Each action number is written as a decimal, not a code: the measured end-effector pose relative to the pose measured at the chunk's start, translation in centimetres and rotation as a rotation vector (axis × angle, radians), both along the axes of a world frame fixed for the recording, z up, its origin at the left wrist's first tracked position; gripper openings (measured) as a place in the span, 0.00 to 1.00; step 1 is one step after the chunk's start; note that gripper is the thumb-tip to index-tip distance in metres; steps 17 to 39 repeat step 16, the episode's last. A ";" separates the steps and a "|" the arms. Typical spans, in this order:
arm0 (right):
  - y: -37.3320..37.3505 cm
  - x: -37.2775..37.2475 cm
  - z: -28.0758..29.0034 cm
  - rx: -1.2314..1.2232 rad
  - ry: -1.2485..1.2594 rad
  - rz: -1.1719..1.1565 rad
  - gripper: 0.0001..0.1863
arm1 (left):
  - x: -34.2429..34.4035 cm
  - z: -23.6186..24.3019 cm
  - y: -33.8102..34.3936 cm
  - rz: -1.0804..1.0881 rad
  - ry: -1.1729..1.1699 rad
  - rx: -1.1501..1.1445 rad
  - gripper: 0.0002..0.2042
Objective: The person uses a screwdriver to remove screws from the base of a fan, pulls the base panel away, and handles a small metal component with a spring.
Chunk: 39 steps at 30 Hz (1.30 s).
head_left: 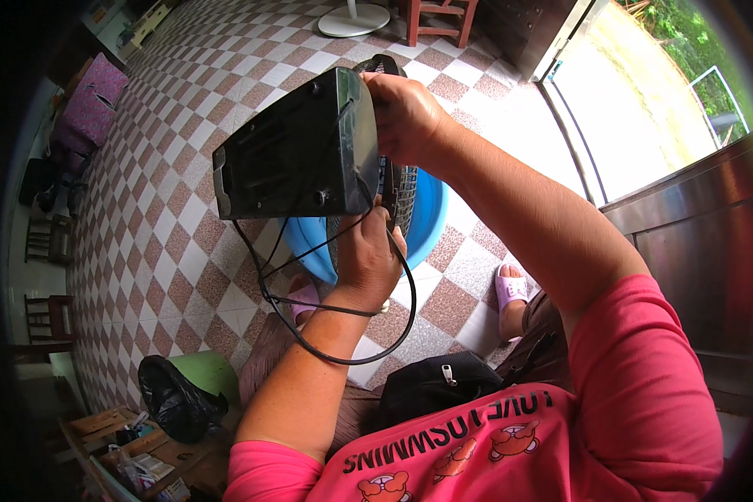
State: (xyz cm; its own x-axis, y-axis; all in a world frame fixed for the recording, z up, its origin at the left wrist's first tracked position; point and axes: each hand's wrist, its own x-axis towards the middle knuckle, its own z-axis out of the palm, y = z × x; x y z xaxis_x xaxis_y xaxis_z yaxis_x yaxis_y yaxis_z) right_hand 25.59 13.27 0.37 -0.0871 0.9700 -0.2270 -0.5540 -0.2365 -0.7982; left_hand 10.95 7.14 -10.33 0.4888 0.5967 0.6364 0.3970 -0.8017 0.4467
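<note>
A black electric appliance (280, 151) is tipped so that its boxy underside with small round feet faces up; it looks like a table fan. Part of a wire-mesh grille (406, 197) shows behind and below the box. My right hand (406, 117) grips its far right edge, fingers partly hidden behind it. Lower down, my left hand (366, 263) is closed around the part at the near right corner. A black power cord (343, 361) hangs in loops over my left wrist. Beneath all this stands a blue basin (431, 238), partly covered.
A green bin (205, 376) with a black bag stands at the lower left, beside a wooden crate (113, 427) of odds and ends. A red wooden stool (442, 18) and a round white base (353, 20) are at the far side. A doorway (636, 92) opens at the right.
</note>
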 end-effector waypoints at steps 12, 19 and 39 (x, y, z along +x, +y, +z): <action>0.4 0.7 -0.9 0.176 -0.128 -0.140 0.07 | 0.0 0.1 0.0 0.002 0.026 -0.018 0.13; 0.3 1.5 -0.1 0.031 -0.247 -0.089 0.10 | -0.2 -0.5 0.4 -0.014 0.023 0.063 0.15; 0.3 1.5 -0.1 0.031 -0.247 -0.089 0.10 | -0.2 -0.5 0.4 -0.014 0.023 0.063 0.15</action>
